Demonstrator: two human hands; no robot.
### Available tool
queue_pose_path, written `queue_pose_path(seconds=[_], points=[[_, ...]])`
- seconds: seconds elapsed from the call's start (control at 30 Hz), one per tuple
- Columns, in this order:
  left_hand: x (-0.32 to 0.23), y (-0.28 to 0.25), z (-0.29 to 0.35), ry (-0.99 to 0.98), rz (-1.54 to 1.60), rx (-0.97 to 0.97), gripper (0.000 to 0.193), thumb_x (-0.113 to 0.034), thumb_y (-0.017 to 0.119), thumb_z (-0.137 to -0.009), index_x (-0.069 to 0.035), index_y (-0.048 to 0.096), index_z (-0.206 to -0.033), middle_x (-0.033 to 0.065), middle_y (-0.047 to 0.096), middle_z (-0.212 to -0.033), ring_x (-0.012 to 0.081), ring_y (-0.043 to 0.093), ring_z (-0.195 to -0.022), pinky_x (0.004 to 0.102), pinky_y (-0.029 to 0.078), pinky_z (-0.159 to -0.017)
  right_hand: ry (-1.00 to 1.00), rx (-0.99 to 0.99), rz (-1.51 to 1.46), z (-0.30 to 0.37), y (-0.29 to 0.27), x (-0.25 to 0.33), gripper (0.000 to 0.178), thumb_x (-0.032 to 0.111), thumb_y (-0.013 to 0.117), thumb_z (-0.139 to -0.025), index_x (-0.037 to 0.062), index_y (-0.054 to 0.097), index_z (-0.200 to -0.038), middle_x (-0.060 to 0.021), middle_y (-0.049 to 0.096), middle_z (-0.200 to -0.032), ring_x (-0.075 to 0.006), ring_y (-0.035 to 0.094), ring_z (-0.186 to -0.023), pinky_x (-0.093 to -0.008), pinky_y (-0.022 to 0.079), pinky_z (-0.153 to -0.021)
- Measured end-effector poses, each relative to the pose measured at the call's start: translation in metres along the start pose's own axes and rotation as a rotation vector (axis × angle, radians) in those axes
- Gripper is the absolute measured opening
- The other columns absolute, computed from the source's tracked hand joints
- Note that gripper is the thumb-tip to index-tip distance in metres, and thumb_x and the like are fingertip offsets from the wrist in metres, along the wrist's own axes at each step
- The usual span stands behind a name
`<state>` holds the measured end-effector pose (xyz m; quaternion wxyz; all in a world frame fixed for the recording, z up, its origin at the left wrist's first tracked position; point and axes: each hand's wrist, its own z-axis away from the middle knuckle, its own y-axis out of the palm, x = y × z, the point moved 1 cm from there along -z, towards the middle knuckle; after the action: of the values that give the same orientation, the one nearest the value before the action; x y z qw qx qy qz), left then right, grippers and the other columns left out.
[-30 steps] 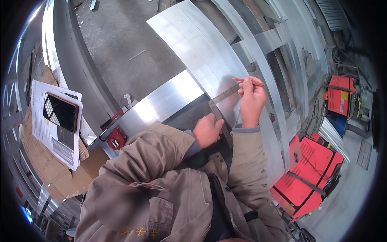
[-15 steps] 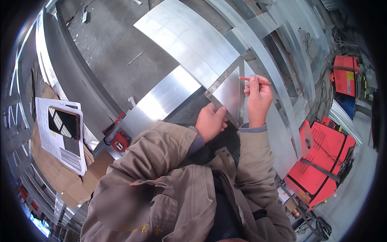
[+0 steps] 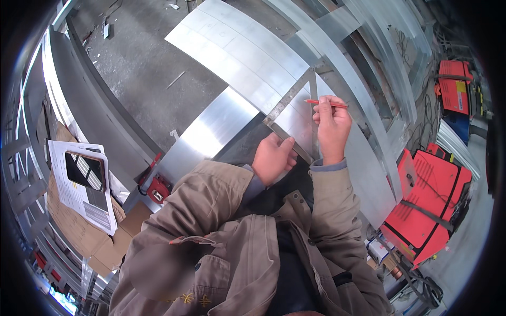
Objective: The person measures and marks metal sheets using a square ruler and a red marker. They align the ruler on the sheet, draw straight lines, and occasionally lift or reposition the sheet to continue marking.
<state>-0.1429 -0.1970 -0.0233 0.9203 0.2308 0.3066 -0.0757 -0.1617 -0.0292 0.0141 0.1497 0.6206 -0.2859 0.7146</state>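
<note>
A metal triangle square [image 3: 289,101] lies across a silvery sheet-metal panel [image 3: 237,50] with thin lines running over it. My left hand [image 3: 273,158] is closed at the square's near leg, its thumb pressed on the metal and its other fingers curled below. Between the fingertips of my right hand [image 3: 333,126] is a red pencil [image 3: 328,104]. Its tip points left, over the open middle of the square. Whether the tip touches the sheet I cannot tell. My right wrist rests close to the square's slanting side.
A phone [image 3: 85,171] lies on printed papers [image 3: 68,189] over cardboard [image 3: 79,226] at left. Beside my left sleeve sits a red tape measure [image 3: 158,189]. Long metal profiles [image 3: 363,105] run along the right, with red machine cases [image 3: 429,197] beyond them.
The whole view has shifted slightly. My right hand and the pencil have moved a little left over the square. My left hand keeps its hold on the square's near leg.
</note>
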Motion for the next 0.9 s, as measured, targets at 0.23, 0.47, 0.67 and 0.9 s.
queue_pose_path(seconds=[0.23,0.47,0.67,0.9], points=[[-0.001,0.000,-0.001,-0.011,-0.008,-0.004,0.035,-0.025,0.063,-0.113,0.007,0.062,-0.127,0.0124,0.074,-0.094,0.0150,0.070,-0.068,0.0292,0.058,-0.059,0.023,-0.004,-0.028,0.000,0.003,-0.007,0.020,0.020,0.069,-0.111,0.0004,0.068,-0.111,-0.0045,0.074,-0.091,-0.0065,0.061,-0.074,-0.0238,0.051,-0.069],[-0.004,0.001,0.002,-0.012,-0.014,-0.033,0.035,-0.025,0.064,-0.112,0.008,0.063,-0.122,0.0126,0.074,-0.091,0.0163,0.071,-0.066,0.0305,0.058,-0.056,0.034,0.023,-0.043,0.000,0.003,-0.017,0.022,0.022,0.067,-0.112,-0.0002,0.067,-0.112,-0.0066,0.077,-0.094,-0.0068,0.062,-0.076,-0.0238,0.052,-0.072],[-0.004,0.000,0.001,-0.007,0.003,-0.022,0.034,-0.025,0.064,-0.112,0.008,0.063,-0.121,0.0127,0.075,-0.092,0.0154,0.070,-0.066,0.0295,0.057,-0.056,0.059,0.013,-0.035,0.000,0.005,-0.018,0.021,0.021,0.067,-0.112,-0.0001,0.067,-0.112,-0.0046,0.075,-0.092,-0.0068,0.061,-0.075,-0.0243,0.051,-0.071],[-0.005,0.000,-0.001,-0.012,-0.024,-0.043,0.034,-0.024,0.064,-0.111,0.009,0.065,-0.121,0.0120,0.075,-0.089,0.0155,0.070,-0.064,0.0304,0.058,-0.056,-0.040,0.074,0.064,-0.035,0.021,0.019,0.021,0.022,0.067,-0.112,0.0014,0.069,-0.109,-0.0025,0.074,-0.088,-0.0070,0.060,-0.074,-0.0261,0.049,-0.068]])
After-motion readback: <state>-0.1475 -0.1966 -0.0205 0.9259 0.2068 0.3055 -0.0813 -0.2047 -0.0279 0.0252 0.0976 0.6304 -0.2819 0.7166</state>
